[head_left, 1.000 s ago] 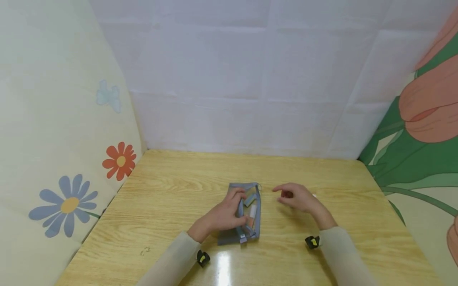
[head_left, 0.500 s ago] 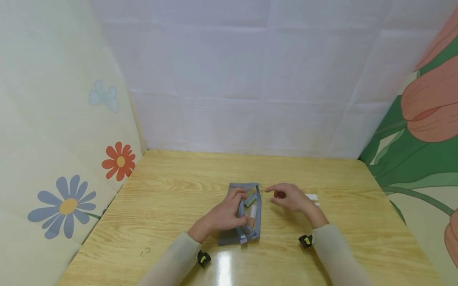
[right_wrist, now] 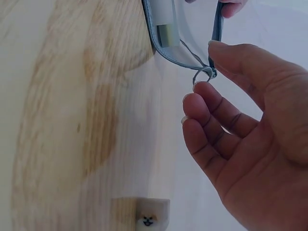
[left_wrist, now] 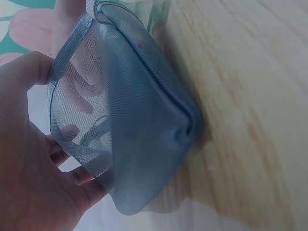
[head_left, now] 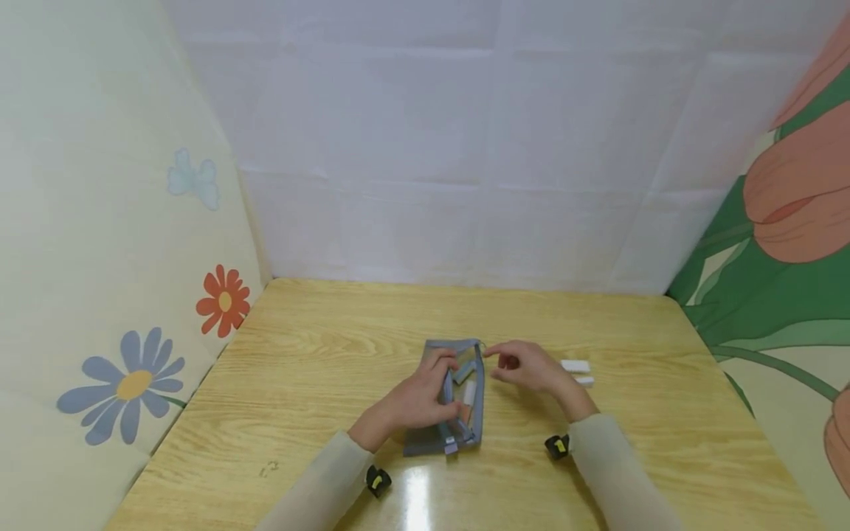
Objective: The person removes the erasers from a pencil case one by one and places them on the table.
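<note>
Spreading its petals on the wall sheet well to the left of the mesh pouch [head_left: 425, 442], a blue flower [head_left: 135, 385] sits low, with a red flower [head_left: 224, 301] nearer the pouch and higher. A pale sleeve [head_left: 319, 479] with a black wrist device [head_left: 378, 481] comes in from the pouch's near left. The left hand [head_left: 415, 398] lies over the pouch's left side, gripping the edge of its opening between thumb and curled fingers. The pouch, grey-blue and partly see-through, lies on the wooden table [head_left: 299, 413] with its mouth parted. Inside it are a bluish-grey block [head_left: 465, 372] and, nearer the person, a white piece [head_left: 469, 392] with an orange part. A pale tab [head_left: 451, 447] hangs at the pouch's near end, and a small ring [right_wrist: 195, 75] at its far right corner. Just beside that corner is the right hand [head_left: 531, 366], thumb and forefinger apart, the other fingers loosely bent; whether a fingertip touches the ring, I cannot tell. Farther right of the pouch lie two white blocks [head_left: 575, 366]. Well to the pouch's right, large pink tulips [head_left: 803, 184] with green leaves cover the sheet.
</note>
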Tool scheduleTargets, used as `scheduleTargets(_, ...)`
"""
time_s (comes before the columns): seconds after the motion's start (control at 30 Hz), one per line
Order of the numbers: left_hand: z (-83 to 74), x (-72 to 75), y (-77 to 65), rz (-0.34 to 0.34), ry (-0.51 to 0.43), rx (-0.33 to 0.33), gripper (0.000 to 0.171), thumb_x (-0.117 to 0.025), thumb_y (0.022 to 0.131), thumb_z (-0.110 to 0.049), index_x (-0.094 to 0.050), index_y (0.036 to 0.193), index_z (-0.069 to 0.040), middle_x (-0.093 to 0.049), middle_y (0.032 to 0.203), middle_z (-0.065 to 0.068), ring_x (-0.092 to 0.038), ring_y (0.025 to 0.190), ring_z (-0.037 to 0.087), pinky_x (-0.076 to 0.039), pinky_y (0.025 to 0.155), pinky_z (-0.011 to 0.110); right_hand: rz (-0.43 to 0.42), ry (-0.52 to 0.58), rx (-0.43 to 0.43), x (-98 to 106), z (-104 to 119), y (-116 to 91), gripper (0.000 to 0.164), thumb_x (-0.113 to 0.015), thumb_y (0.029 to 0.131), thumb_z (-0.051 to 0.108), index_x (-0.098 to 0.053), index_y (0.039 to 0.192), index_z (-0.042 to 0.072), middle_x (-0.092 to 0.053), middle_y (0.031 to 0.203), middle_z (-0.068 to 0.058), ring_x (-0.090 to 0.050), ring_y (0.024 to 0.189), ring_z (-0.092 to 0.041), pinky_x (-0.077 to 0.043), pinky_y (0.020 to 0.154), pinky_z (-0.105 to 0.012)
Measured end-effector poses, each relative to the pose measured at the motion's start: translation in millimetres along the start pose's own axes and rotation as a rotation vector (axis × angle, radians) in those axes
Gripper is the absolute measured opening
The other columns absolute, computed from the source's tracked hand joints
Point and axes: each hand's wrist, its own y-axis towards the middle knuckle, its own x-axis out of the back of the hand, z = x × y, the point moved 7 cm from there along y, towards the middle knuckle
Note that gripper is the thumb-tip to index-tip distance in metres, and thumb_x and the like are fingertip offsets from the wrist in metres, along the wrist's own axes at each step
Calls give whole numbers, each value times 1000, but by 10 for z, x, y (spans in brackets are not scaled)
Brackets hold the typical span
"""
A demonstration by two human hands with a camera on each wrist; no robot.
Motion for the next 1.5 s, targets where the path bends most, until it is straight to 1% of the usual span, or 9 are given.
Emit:
scheduleTargets(0.1, 3, -1, 0, 3, -2, 6, 63, -62, 87, -36, -46, 137, -1, -29, 155, 10, -44, 131, 22, -50, 100, 36, 8, -3, -7, -34, -7, 28, 36, -72, 93, 14, -68, 128, 10, -62, 83, 6, -55, 72, -7, -49, 67, -25)
scheduleTargets(0.27, 3, -1, -2, 4, -4, 5, 63, -62, 86, -35, -47, 137, 0, -29, 154, 10, -45, 130, 22, -50, 100, 35, 20, -14, 6, -97, 1, 73, 35, -72, 93, 13, -69, 127, 8, -62, 82, 6, -55, 73, -7, -49, 68, -26)
scheduleTargets(0.5, -7, 1, -10, 4, -7, 5, 63, -62, 86, -35, -46, 137, 0, -29, 155, 10, -46, 129, 23, -50, 99, 35, 28, -2, 31, -169, 34, 117, 36, -72, 92, 11, -68, 128, 7, -61, 78, 4, -53, 70, -8, -47, 65, -26)
scheduleTargets(0.73, -6, -5, -6, 3, -11, -1, 63, -62, 87, -35, -45, 138, -1, -28, 155, 12, -46, 130, 23, -51, 100, 35, 43, -4, -2, -227, -4, 162, 37, -72, 93, 14, -68, 129, 10, -60, 78, 5, -52, 70, -8, -47, 64, -26)
scheduleTargets(0.93, -5, -9, -4, -4, 5, -1, 62, -62, 86, -35, -46, 137, -2, -29, 155, 11, -46, 129, 22, -50, 100, 34, 49, -20, 1, -272, -6, 202, 37, -72, 92, 11, -68, 129, 8, -57, 77, 4, -49, 69, -9, -45, 63, -26)
scheduleTargets(1.13, -16, -12, -3, -4, 10, 2, 63, -61, 86, -35, -46, 137, -1, -29, 155, 11, -46, 130, 23, -50, 101, 36, 71, -47, -32, -292, 0, 236, 39, -72, 92, 13, -67, 131, 13, -56, 76, 4, -48, 68, -10, -44, 61, -26)
scheduleTargets(1.33, -32, -15, -3, 3, 0, -4, 63, -60, 87, -35, -46, 137, 0, -29, 155, 12, -46, 130, 24, -51, 100, 37, 95, -68, -84, -317, -18, 274, 39, -71, 92, 12, -67, 131, 14, -57, 77, 4, -50, 69, -11, -44, 62, -27)
scheduleTargets(1.5, -35, -11, 3, -5, -5, -21, 63, -61, 87, -35, -46, 137, 0, -30, 154, 13, -44, 131, 24, -50, 101, 37, 101, -110, -90, -324, -14, 300, 40, -71, 92, 12, -67, 132, 15, -63, 83, 4, -52, 71, -11, -46, 65, -28)
